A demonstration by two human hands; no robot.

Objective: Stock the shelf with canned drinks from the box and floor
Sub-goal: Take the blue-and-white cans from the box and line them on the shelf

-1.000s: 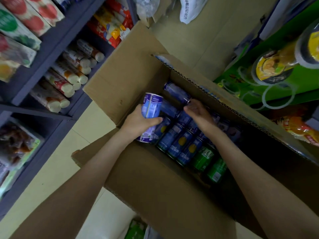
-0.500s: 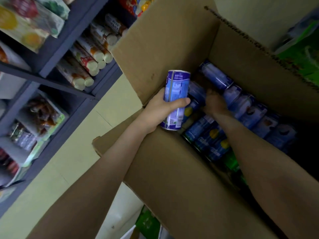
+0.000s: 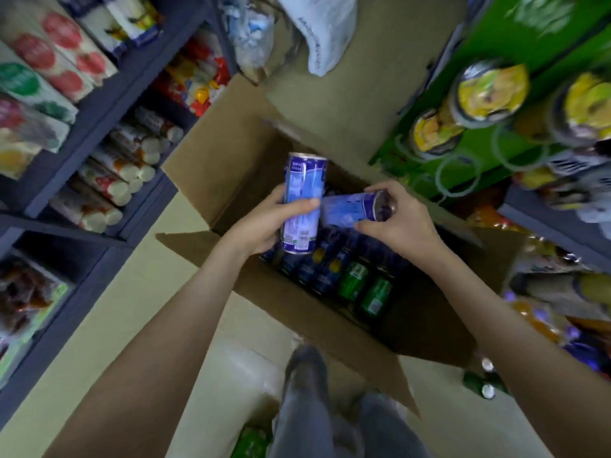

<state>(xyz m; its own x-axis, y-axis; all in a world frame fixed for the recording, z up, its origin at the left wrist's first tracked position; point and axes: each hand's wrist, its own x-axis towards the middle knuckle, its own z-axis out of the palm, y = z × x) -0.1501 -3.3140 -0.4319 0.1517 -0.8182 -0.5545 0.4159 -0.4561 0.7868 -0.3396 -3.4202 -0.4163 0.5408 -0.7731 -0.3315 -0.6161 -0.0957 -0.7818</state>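
Observation:
An open cardboard box (image 3: 228, 166) stands on the floor, with several blue cans (image 3: 325, 264) and two green cans (image 3: 363, 289) lying in it. My left hand (image 3: 264, 223) grips a tall blue can (image 3: 302, 203) upright above the box. Beside it, my right hand (image 3: 396, 216) holds a second blue can (image 3: 353, 208) tilted on its side, its end toward the camera. The two held cans nearly touch. The dark shelf (image 3: 99, 127) on the left holds rows of white and red cans (image 3: 122, 170).
A green display rack (image 3: 496, 47) with yellow-lidded cups stands on the right. Plastic bags (image 3: 317, 31) lie on the floor beyond the box. My legs (image 3: 317, 411) are at the bottom, with green cans (image 3: 479, 385) on the floor to the right and green packaging (image 3: 251, 441) below.
My right hand has lifted a second blue can out of the box. My left hand has raised its can. The view has pulled back from the box.

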